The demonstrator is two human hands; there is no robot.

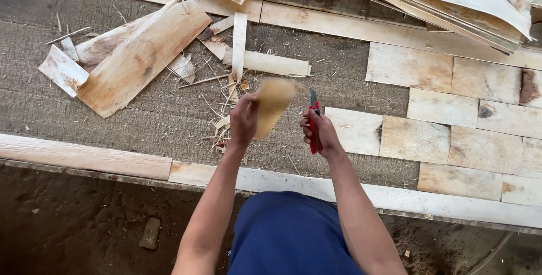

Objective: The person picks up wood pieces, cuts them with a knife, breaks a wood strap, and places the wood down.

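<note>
— Blue cloth on your lap sat closest. What did your hands hold?

— Your left hand pinched a thin, pale wood sheet by its lower edge, above the rough grey mat. It looked light and easy to crack. Your right hand gripped a red utility knife.

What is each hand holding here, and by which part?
Left hand grips a blurred thin wood piece by its lower edge. Right hand holds a red utility knife by its handle.

left hand: blurred veneer piece | right hand: red utility knife
</note>
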